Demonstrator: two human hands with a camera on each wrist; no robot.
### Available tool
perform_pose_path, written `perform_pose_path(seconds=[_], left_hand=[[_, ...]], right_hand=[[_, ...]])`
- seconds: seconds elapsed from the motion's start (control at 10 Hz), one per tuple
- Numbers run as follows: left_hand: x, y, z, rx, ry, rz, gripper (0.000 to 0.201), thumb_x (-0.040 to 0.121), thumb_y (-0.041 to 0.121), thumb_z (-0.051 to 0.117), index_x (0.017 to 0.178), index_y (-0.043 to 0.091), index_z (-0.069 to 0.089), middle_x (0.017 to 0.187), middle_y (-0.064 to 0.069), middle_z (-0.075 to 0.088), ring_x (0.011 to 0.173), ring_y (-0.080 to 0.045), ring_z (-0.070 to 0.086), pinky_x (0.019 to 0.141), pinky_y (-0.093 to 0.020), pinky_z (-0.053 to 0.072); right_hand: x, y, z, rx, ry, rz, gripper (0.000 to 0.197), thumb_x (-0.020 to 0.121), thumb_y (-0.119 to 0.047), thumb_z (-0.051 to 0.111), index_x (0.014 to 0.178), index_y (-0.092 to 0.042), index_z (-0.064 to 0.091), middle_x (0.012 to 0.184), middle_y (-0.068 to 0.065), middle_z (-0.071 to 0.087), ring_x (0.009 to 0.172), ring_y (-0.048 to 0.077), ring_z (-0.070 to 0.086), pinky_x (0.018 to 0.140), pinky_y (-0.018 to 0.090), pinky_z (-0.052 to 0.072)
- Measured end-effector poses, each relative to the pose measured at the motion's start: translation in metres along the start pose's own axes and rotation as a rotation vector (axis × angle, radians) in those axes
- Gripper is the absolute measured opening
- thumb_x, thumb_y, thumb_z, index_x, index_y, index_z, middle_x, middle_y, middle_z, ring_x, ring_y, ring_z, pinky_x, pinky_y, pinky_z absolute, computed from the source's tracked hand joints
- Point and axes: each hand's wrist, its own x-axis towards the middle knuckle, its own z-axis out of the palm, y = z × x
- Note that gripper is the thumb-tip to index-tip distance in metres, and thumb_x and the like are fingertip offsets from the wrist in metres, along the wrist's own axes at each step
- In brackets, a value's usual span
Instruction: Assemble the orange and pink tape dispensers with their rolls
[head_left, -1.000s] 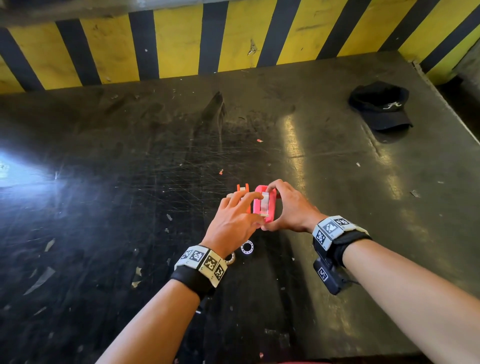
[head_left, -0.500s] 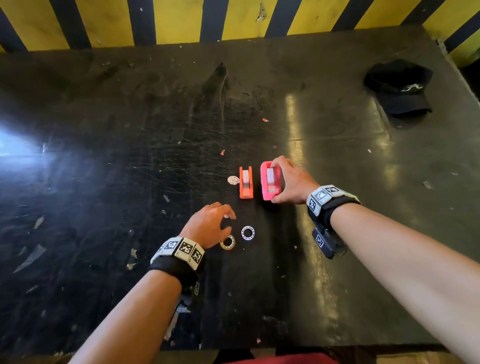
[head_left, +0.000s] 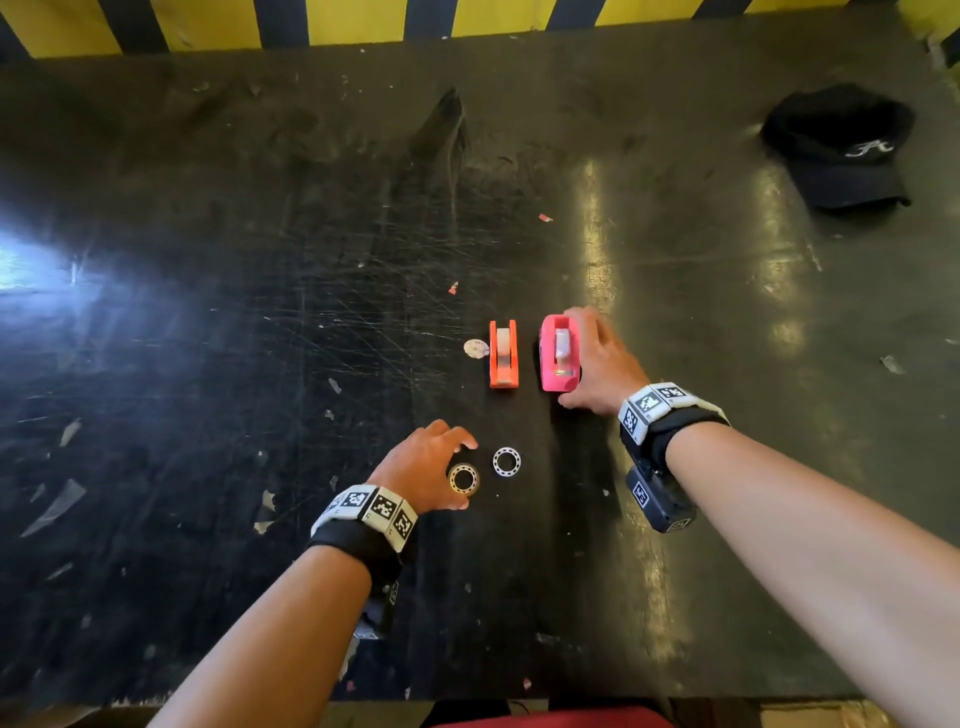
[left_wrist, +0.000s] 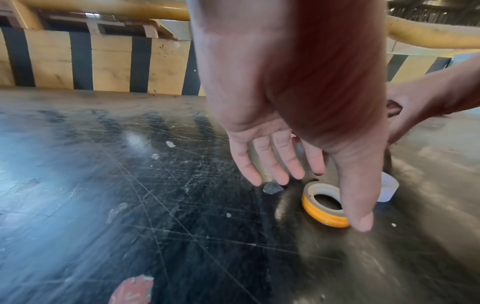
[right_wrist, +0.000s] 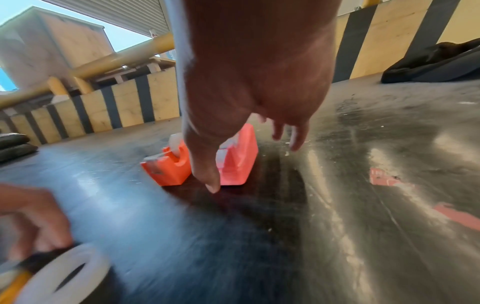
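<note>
The left hand (head_left: 423, 467) hangs over the scratched dark desk (head_left: 208, 364) with its grip released: in the left wrist view the fingers (left_wrist: 270, 162) point down, spread and fairly straight, and the thumb reaches past the yellow-edged tape roll (left_wrist: 323, 206) lying flat beneath it. Whether the thumb touches that roll cannot be told. Just right of it lies a white tape roll (head_left: 506, 461), also flat on the desk.

Farther from the person stands the orange tape dispenser (head_left: 503, 354), a roll seated in its slot, with a small pale disc (head_left: 475, 348) touching its left side. Just beside it, on the right, stands the pink tape dispenser (head_left: 559, 353), likewise carrying a roll. The right hand (head_left: 597, 364) is around the pink dispenser, thumb at its near end and fingers along its far side; whether the grip is closed on it or loosened is unclear.

Far right, near the desk's back corner, lies a black cap (head_left: 841, 145) with a white embroidered mark resembling a script letter. Both wrists wear bands printed with black-and-white square codes.
</note>
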Motion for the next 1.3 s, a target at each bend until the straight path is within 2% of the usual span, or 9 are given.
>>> perform_pose_path(seconds=[0.1,0.2,0.3,0.5,0.7,0.8,1.0,1.1,1.3], left_hand=[[0.002,0.001,0.000,0.040,0.016,0.026,0.066,0.070,0.035,0.089,0.127,0.030,0.057,0.124,0.003,0.055,0.115,-0.018,0.058,0.099,-0.039,0.054],[0.005,0.000,0.000,0.059,0.021,0.051,0.055,0.071,0.034,0.088,0.119,0.028,0.062,0.118,0.002,0.058,0.110,-0.020,0.061,0.096,-0.038,0.055],[0.007,-0.001,0.001,0.058,0.017,0.062,0.051,0.073,0.033,0.086,0.118,0.027,0.063,0.115,0.001,0.060,0.105,-0.019,0.063,0.093,-0.036,0.055],[0.006,-0.015,-0.011,-0.044,0.029,0.067,0.045,0.073,0.029,0.084,0.114,0.028,0.065,0.112,0.002,0.060,0.098,-0.018,0.065,0.091,-0.038,0.058],[0.023,-0.039,-0.062,-0.048,0.207,0.010,0.054,0.072,0.024,0.082,0.124,0.022,0.065,0.117,-0.007,0.060,0.102,-0.026,0.064,0.092,-0.037,0.054],[0.036,-0.048,-0.084,-0.051,0.292,-0.010,0.053,0.075,0.025,0.082,0.124,0.020,0.066,0.118,-0.010,0.062,0.105,-0.029,0.065,0.093,-0.042,0.055],[0.064,-0.059,-0.092,-0.036,0.344,-0.066,0.046,0.080,0.033,0.080,0.122,0.024,0.064,0.118,-0.005,0.062,0.106,-0.024,0.064,0.091,-0.046,0.057],[0.073,-0.062,-0.087,-0.036,0.359,-0.098,0.046,0.080,0.035,0.081,0.121,0.024,0.065,0.118,-0.005,0.062,0.106,-0.026,0.064,0.090,-0.048,0.058],[0.075,-0.066,-0.081,-0.043,0.416,-0.134,0.053,0.082,0.042,0.079,0.129,0.026,0.059,0.122,-0.003,0.061,0.109,-0.024,0.064,0.090,-0.045,0.057]], right_hand=[[-0.030,-0.019,0.008,-0.099,0.164,-0.192,0.096,0.067,-0.039,0.086,0.144,-0.023,0.032,0.151,0.012,0.036,0.138,0.037,0.042,0.109,0.057,0.045],[-0.052,-0.039,0.023,-0.155,0.095,-0.471,0.052,0.078,-0.042,0.077,0.121,-0.023,0.055,0.123,0.003,0.056,0.110,0.025,0.057,0.095,0.048,0.051],[-0.063,-0.050,0.042,-0.205,-0.229,-0.456,0.058,0.078,-0.042,0.081,0.125,-0.028,0.051,0.124,-0.002,0.052,0.106,0.018,0.054,0.091,0.039,0.050],[-0.061,-0.054,0.056,-0.277,-0.257,-0.446,0.034,0.091,-0.033,0.071,0.121,-0.027,0.057,0.121,0.000,0.056,0.110,0.025,0.058,0.089,0.043,0.048],[-0.021,-0.093,0.026,-0.239,-0.055,-0.481,0.031,0.084,-0.027,0.073,0.113,-0.023,0.062,0.110,0.001,0.061,0.106,0.026,0.059,0.084,0.043,0.047],[0.005,-0.114,0.014,-0.286,0.012,-0.432,0.038,0.085,-0.032,0.073,0.120,-0.021,0.062,0.121,0.003,0.060,0.114,0.029,0.055,0.097,0.049,0.045],[0.039,-0.130,0.023,-0.435,0.002,-0.346,0.052,0.086,-0.038,0.077,0.133,-0.019,0.062,0.150,0.010,0.046,0.140,0.033,0.041,0.119,0.057,0.026],[0.046,-0.129,0.032,-0.466,-0.013,-0.328,0.054,0.087,-0.038,0.077,0.135,-0.020,0.062,0.160,0.011,0.038,0.150,0.035,0.030,0.123,0.063,0.015],[0.042,-0.131,0.030,-0.398,-0.007,-0.322,0.058,0.087,-0.039,0.077,0.139,-0.023,0.058,0.162,0.009,0.034,0.153,0.033,0.026,0.124,0.063,0.011]])
